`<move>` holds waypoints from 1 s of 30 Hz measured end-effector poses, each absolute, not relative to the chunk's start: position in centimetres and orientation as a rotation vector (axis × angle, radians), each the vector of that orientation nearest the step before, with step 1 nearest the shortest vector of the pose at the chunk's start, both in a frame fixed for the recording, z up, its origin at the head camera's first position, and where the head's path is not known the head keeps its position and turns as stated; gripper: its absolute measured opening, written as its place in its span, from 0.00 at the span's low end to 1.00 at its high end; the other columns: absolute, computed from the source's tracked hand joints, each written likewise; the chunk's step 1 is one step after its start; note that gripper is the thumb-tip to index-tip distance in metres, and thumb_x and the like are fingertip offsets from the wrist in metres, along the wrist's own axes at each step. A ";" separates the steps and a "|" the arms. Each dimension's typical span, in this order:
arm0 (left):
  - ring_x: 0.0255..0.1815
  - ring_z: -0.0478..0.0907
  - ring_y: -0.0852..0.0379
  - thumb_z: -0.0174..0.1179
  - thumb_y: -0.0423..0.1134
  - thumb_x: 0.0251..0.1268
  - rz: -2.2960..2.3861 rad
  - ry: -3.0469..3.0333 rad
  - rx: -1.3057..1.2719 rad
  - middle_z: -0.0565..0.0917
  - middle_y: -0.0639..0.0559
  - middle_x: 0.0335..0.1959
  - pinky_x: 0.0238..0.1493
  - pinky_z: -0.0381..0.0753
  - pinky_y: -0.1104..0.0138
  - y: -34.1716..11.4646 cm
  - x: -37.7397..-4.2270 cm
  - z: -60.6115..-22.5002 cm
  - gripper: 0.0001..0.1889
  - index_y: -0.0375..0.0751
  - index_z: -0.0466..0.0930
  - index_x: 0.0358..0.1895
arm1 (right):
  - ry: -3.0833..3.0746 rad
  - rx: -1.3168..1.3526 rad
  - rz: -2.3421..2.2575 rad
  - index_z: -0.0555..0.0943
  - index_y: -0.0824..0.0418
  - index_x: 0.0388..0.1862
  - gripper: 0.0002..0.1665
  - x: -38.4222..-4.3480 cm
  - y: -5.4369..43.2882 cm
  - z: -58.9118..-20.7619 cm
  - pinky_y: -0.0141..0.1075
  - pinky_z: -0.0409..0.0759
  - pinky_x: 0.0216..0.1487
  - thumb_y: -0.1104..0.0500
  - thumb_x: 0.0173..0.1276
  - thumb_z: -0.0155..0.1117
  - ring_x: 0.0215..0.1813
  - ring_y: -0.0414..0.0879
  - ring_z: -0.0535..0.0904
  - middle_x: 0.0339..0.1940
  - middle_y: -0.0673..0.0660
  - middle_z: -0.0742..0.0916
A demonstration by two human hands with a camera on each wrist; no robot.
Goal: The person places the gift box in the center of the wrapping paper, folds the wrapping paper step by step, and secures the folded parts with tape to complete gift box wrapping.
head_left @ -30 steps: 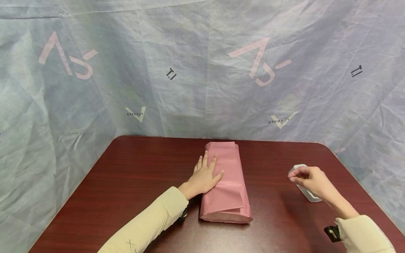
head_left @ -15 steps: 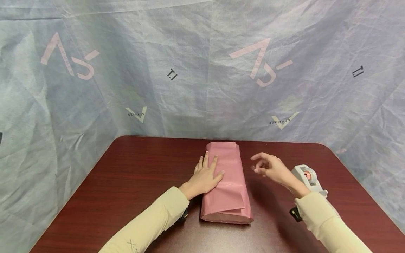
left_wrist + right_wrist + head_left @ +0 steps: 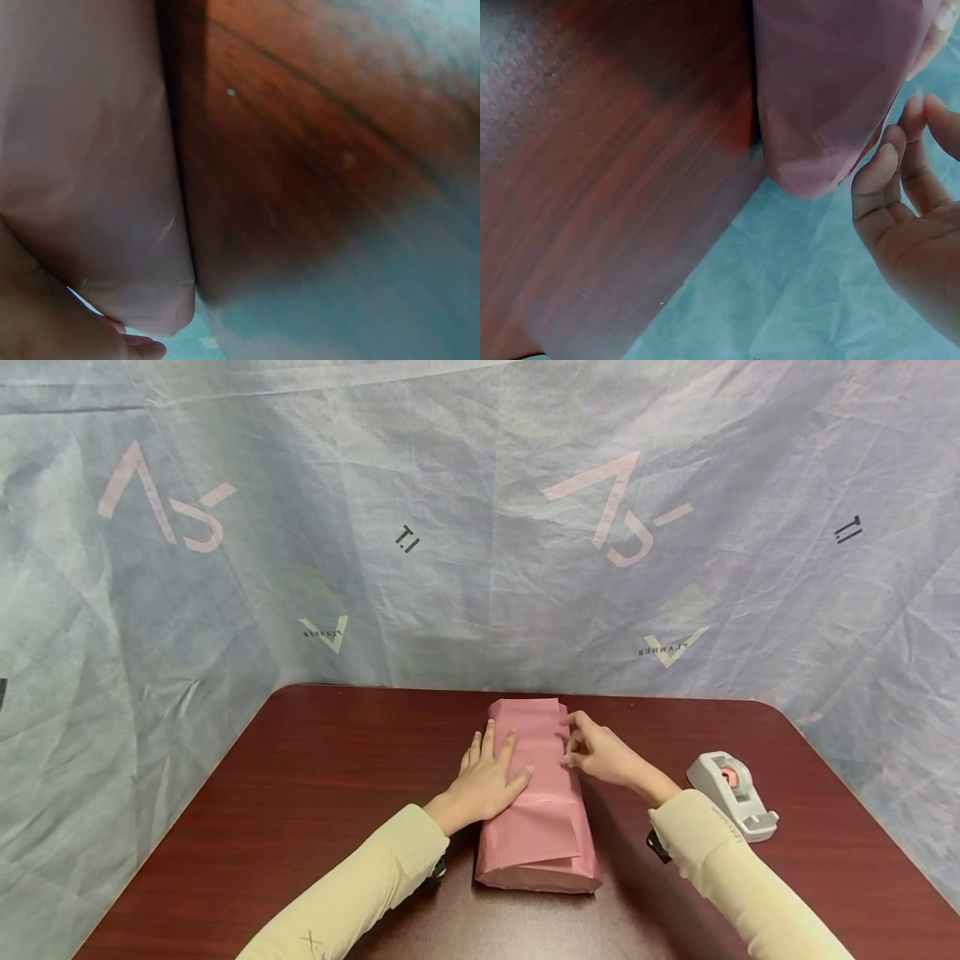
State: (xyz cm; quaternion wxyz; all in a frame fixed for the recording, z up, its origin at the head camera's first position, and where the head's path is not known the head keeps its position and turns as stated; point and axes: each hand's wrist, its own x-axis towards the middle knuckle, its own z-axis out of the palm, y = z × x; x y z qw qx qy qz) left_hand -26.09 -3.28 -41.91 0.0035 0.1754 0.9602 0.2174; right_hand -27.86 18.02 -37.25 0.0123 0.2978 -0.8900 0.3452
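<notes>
A parcel wrapped in pink paper (image 3: 536, 827) lies lengthwise on the table, its paper edge overlapping on top. My left hand (image 3: 482, 781) rests flat on its left side with fingers spread. At the parcel's upper right edge is my right hand (image 3: 603, 756). Its thumb and a finger pinch a small clear strip of tape, barely visible in the right wrist view; the other fingers are bent near the pink paper (image 3: 832, 90). In the left wrist view the hand (image 3: 52, 315) lies over the parcel, partly out of frame.
A white tape dispenser (image 3: 735, 797) with an orange core stands to the right, beside the right sleeve. The dark red wooden table (image 3: 322, 777) ends at a grey printed cloth (image 3: 450, 568) hanging behind and at both sides.
My right hand has moved left from the tape dispenser to the parcel's right edge, carrying the clear tape. The left hand has stayed in place on the parcel.
</notes>
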 end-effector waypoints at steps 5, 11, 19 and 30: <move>0.72 0.39 0.34 0.36 0.62 0.66 0.705 3.014 0.570 0.37 0.37 0.73 0.67 0.49 0.45 -3.3 -26.1 -41.9 0.37 0.48 0.45 0.73 | -2.812 0.912 0.948 0.66 0.73 0.49 0.24 -28.0 17.5 -37.1 0.31 0.71 0.31 0.71 0.54 0.63 0.24 0.38 0.72 0.20 0.54 0.81; 0.72 0.39 0.33 0.35 0.63 0.66 0.702 3.011 0.571 0.36 0.37 0.73 0.67 0.48 0.45 -3.3 -26.0 -41.9 0.37 0.48 0.43 0.73 | -2.858 0.853 0.886 0.67 0.72 0.48 0.24 -28.1 17.2 -36.9 0.32 0.71 0.31 0.70 0.52 0.63 0.23 0.38 0.71 0.19 0.52 0.79; 0.72 0.40 0.33 0.35 0.63 0.66 0.688 3.011 0.570 0.36 0.37 0.73 0.67 0.49 0.45 -3.2 -26.0 -41.9 0.37 0.48 0.44 0.73 | -2.936 0.739 0.788 0.69 0.71 0.46 0.23 -28.1 16.4 -36.4 0.33 0.71 0.29 0.70 0.50 0.63 0.23 0.41 0.71 0.20 0.54 0.79; 0.72 0.41 0.33 0.37 0.62 0.66 0.694 3.017 0.565 0.38 0.37 0.73 0.66 0.50 0.44 -3.2 -26.1 -41.9 0.37 0.47 0.45 0.73 | -3.059 0.383 0.801 0.69 0.71 0.47 0.27 -28.0 16.0 -35.8 0.40 0.74 0.33 0.64 0.51 0.69 0.29 0.48 0.76 0.25 0.59 0.80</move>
